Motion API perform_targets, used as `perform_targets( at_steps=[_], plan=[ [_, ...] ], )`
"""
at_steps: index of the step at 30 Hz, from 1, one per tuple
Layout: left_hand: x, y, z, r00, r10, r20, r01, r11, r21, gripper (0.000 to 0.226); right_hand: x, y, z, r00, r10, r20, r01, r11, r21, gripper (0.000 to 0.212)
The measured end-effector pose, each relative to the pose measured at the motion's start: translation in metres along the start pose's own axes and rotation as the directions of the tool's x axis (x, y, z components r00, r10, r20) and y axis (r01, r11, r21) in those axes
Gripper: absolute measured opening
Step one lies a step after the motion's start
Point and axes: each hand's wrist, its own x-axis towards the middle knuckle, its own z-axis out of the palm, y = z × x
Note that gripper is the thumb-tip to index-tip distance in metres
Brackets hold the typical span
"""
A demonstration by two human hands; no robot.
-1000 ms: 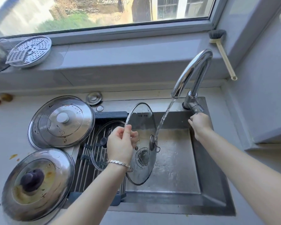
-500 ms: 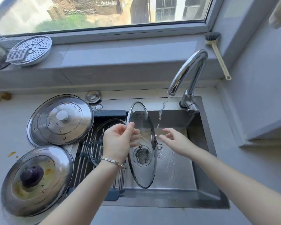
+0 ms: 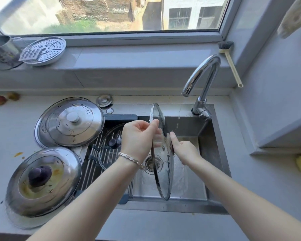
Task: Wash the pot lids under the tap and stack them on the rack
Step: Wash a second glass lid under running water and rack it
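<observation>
The right hand (image 3: 185,151) has come from the tap (image 3: 210,60) to the glass lid (image 3: 163,180), upright over the sink (image 3: 210,150); its grip I cannot tell. The left hand (image 3: 137,138) pinches the rim (image 3: 151,112). Wet, slippery, breakable glass: I'd hold that rim firmly.

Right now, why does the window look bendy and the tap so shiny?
Head view: the wide-angle lens bows the window frame; daylight glints off the tap and the steel lids; the glass lid is sharp.

glass lid (image 3: 163,174) over sink (image 3: 209,150), rack (image 3: 89,173) left, tap (image 3: 203,75) behind
</observation>
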Motion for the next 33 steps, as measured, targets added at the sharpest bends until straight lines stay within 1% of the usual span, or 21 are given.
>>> perform_targets(
  at_steps=[4,6,9,11,13,16,19,22,24,27,30,33],
  plan=[
    [-0.001,0.010,0.000,0.999,0.006,0.037,-0.009,0.998,0.069,0.028,-0.005,0.001,-0.006,0.999,-0.027,-0.035,0.028,0.999,0.032,0.063],
    [-0.005,0.018,0.003,0.996,0.011,0.089,-0.019,0.995,0.093,0.032,-0.006,0.001,-0.006,0.999,0.006,-0.044,0.001,0.989,0.147,0.060],
    [-0.009,0.025,0.005,0.982,-0.019,0.187,0.000,0.995,0.098,0.032,-0.008,0.000,-0.006,0.996,0.088,-0.028,-0.072,0.928,0.367,0.055],
    [-0.012,0.025,0.002,0.971,-0.039,0.235,0.015,0.995,0.102,0.030,-0.009,0.000,-0.006,0.990,0.141,-0.019,-0.120,0.898,0.424,0.052],
    [-0.012,0.020,-0.006,0.964,-0.077,0.255,0.054,0.994,0.096,0.029,-0.009,0.001,-0.005,0.983,0.183,-0.017,-0.157,0.884,0.439,0.052],
    [-0.013,0.006,-0.024,0.956,-0.186,0.225,0.170,0.981,0.089,0.033,-0.010,0.001,-0.004,0.970,0.241,-0.042,-0.199,0.876,0.439,0.053],
    [-0.012,-0.014,-0.045,0.952,-0.260,0.164,0.240,0.962,0.131,0.033,-0.011,0.002,-0.002,0.963,0.257,-0.076,-0.199,0.875,0.441,0.055],
    [-0.013,-0.029,-0.063,0.941,-0.317,0.121,0.298,0.942,0.154,0.030,-0.010,0.003,0.002,0.958,0.276,-0.080,-0.216,0.875,0.433,0.056],
    [-0.012,-0.035,-0.072,0.938,-0.330,0.105,0.311,0.937,0.160,0.028,-0.009,0.003,0.007,0.960,0.258,-0.110,-0.194,0.893,0.406,0.057],
    [-0.007,-0.045,-0.086,0.933,-0.350,0.082,0.336,0.930,0.152,0.021,-0.009,0.001,0.013,0.965,0.189,-0.183,-0.118,0.933,0.341,0.064],
    [-0.003,-0.055,-0.100,0.932,-0.358,0.059,0.339,0.917,0.212,0.015,-0.011,0.000,0.021,0.965,0.207,-0.160,-0.151,0.940,0.307,0.067],
    [0.003,-0.067,-0.115,0.940,-0.340,0.029,0.321,0.911,0.260,0.014,-0.010,-0.006,0.030,0.977,0.136,-0.163,-0.115,0.984,0.135,0.066]
  ],
)
